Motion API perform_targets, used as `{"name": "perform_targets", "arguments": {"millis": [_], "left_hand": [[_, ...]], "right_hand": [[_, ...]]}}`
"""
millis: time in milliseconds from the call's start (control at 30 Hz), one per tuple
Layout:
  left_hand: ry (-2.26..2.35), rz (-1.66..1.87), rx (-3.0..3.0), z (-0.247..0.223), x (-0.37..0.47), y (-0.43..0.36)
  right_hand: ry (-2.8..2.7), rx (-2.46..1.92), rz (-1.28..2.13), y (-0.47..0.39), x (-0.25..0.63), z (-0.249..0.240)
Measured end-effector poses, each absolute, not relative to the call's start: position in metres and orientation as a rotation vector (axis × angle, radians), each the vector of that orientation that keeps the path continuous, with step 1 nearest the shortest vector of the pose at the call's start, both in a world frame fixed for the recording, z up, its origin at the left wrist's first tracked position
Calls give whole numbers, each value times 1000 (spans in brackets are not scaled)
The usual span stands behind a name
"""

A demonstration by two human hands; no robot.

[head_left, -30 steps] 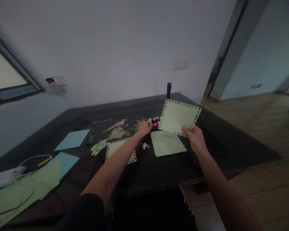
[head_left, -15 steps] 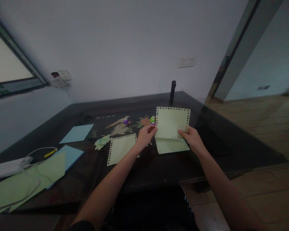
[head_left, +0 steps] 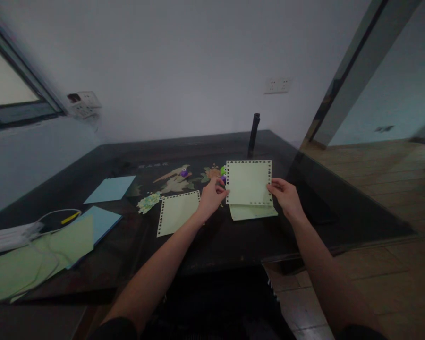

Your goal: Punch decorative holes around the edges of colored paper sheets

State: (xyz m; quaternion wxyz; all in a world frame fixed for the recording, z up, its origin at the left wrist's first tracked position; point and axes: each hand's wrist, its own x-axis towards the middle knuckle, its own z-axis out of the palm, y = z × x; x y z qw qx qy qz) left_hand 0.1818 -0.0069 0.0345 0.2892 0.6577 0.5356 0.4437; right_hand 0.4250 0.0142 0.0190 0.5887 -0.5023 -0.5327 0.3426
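A pale green sheet (head_left: pixel 248 183) with small holes punched along its edges is held up between my hands. My left hand (head_left: pixel 211 197) pinches its left edge, and my right hand (head_left: pixel 286 196) pinches the right edge. Behind and below it another pale green sheet (head_left: pixel 253 212) lies on the dark table. To the left, partly behind my left wrist, lies a third sheet (head_left: pixel 178 211) with punched edges. A pile of small paper cut-outs (head_left: pixel 148 202) is beside that one. Green and purple punches (head_left: pixel 223 174) show partly behind the held sheet.
Blue sheets (head_left: pixel 110 189) and larger green sheets (head_left: pixel 63 241) lie at the left, near a white power strip (head_left: pixel 10 238) with a cable. A purple punch (head_left: pixel 184 173) sits mid-table. A black upright object (head_left: pixel 254 134) stands at the back. The table (head_left: pixel 212 255) meets the wall.
The held sheet has turned to face me more squarely. My right hand has shifted from the sheet's lower front to its right edge. The view has shifted slightly.
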Motion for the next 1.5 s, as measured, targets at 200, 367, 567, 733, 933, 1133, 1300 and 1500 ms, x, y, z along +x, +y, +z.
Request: {"name": "perform_targets", "arguments": {"millis": [200, 367, 567, 733, 933, 1133, 1300, 1500], "left_hand": [[1427, 1031, 1957, 26, 189, -15], [1447, 826, 2116, 22, 192, -19], [1494, 655, 2179, 23, 194, -23], [1503, 632, 2203, 22, 194, -23], [1525, 575, 2206, 19, 195, -21], [1544, 545, 2262, 20, 196, -22], [1576, 488, 2294, 22, 197, -23], [1705, 344, 2340, 28, 199, -30]], "right_hand": [[-1371, -1312, 745, 18, 439, 18], [-1517, -1460, 718, 22, 451, 10], [-1586, -1531, 744, 23, 452, 2], [-1700, -1630, 637, 21, 449, 5], [-1800, -1801, 486, 19, 441, 9], [-1849, -1913, 406, 15, 436, 12], [-1879, -1982, 368, 12, 435, 17], [-1864, -2062, 322, 7, 433, 22]]}}
